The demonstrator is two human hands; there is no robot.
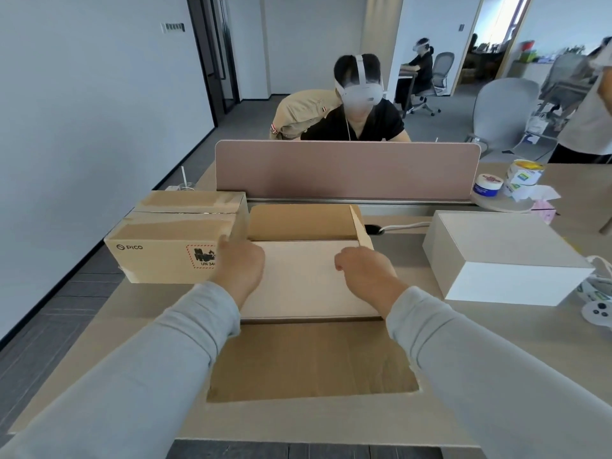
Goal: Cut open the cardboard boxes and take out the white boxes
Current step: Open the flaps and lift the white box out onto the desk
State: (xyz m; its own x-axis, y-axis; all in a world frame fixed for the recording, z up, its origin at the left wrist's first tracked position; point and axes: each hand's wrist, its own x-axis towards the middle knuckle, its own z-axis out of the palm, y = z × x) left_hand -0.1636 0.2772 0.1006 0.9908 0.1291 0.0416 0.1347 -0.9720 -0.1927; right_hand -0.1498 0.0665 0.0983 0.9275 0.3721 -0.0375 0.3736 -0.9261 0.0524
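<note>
An open cardboard box (311,359) lies in front of me with its flaps spread flat and one short flap (362,226) standing up at the right. Inside it sits a white box (304,279), its top showing. My left hand (240,265) is at the white box's left edge, fingers curled down beside it. My right hand (364,270) is at its right edge, fingers curled down over that side by the standing flap. A taped, closed cardboard box (165,240) marked PICO stands just left of my left hand. Another white box (503,256) rests on the desk at the right.
A pink desk divider (347,170) runs across the back, and a person wearing a headset sits behind it. Tubs and tissues (516,183) stand at the back right. A white controller (596,311) and cables lie at the right edge. The desk's left edge drops to the floor.
</note>
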